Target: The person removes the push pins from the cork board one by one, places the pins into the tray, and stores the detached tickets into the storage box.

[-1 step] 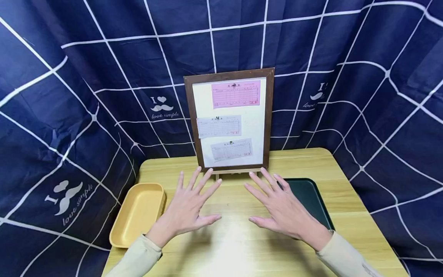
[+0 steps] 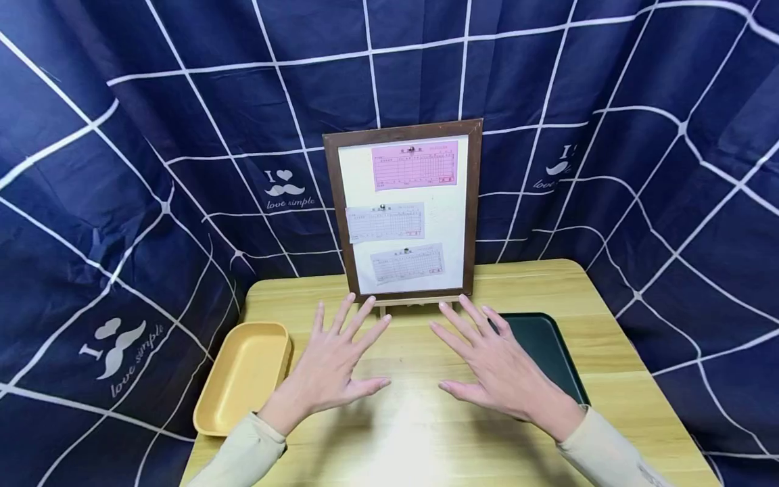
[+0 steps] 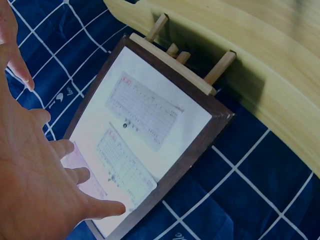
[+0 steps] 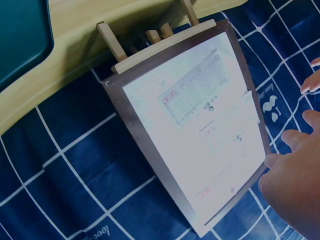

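Observation:
My left hand [image 2: 331, 362] and right hand [image 2: 496, 362] are held out over the table, fingers straight and spread, with nothing in either. Beyond the fingertips a brown-framed white board [image 2: 450, 216] leans on a small wooden easel [image 3: 172, 62]. Three printed slips are fixed to it with dark round pins: a pink slip [image 2: 389, 168] on top, a pale slip [image 2: 380, 226] at the middle left and another pale slip [image 2: 408, 266], slightly tilted, at the bottom. In the left wrist view my fingers overlap the pink slip and the frame's edge.
A yellow tray [image 2: 240, 379] lies at the table's left, beside my left wrist. On the right a dark green tray [image 2: 548, 352] is partly hidden behind my right hand. Dark blue curtains [image 2: 243, 122] with white grid lines surround the light wooden table [image 2: 402, 419].

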A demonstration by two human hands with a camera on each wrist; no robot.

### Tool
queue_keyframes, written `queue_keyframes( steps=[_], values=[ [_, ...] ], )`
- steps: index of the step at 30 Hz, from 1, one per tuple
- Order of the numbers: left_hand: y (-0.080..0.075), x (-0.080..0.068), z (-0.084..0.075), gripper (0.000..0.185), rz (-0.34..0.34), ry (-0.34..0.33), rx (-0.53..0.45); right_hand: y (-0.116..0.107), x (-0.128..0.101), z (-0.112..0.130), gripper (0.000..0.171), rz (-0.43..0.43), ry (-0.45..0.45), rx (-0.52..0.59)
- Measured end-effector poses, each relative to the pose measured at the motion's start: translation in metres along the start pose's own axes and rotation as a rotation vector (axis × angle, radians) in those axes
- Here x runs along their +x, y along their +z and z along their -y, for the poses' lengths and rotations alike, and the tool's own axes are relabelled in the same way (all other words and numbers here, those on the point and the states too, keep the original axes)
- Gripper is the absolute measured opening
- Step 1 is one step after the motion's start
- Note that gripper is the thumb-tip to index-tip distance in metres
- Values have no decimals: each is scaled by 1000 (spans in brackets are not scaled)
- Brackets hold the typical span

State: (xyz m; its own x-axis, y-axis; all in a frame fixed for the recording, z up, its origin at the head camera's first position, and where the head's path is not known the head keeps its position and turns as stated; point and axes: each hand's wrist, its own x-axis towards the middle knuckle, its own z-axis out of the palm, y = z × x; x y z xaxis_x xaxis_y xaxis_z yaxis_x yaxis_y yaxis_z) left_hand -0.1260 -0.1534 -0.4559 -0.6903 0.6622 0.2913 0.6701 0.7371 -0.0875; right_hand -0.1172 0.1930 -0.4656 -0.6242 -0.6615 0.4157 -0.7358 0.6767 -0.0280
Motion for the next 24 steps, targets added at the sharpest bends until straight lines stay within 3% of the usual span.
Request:
queue_keyframes(
  steps=[6,10,15,20,24],
  values=[
    [1,1,3,96,-1,1,-11,3,0,0,85,-10,20,35],
    [5,2,5,95,-24,3,-63,4,-1,-1,81,-76,37,98],
    [11,7,11,89,-150,-29,-241,3,6,-5,69,-237,57,226],
    [13,14,21,74,-325,-125,-471,3,20,-11,54,-298,148,349],
    [13,18,27,64,-371,-228,-641,5,32,-14,50,-359,220,427]
  ],
)
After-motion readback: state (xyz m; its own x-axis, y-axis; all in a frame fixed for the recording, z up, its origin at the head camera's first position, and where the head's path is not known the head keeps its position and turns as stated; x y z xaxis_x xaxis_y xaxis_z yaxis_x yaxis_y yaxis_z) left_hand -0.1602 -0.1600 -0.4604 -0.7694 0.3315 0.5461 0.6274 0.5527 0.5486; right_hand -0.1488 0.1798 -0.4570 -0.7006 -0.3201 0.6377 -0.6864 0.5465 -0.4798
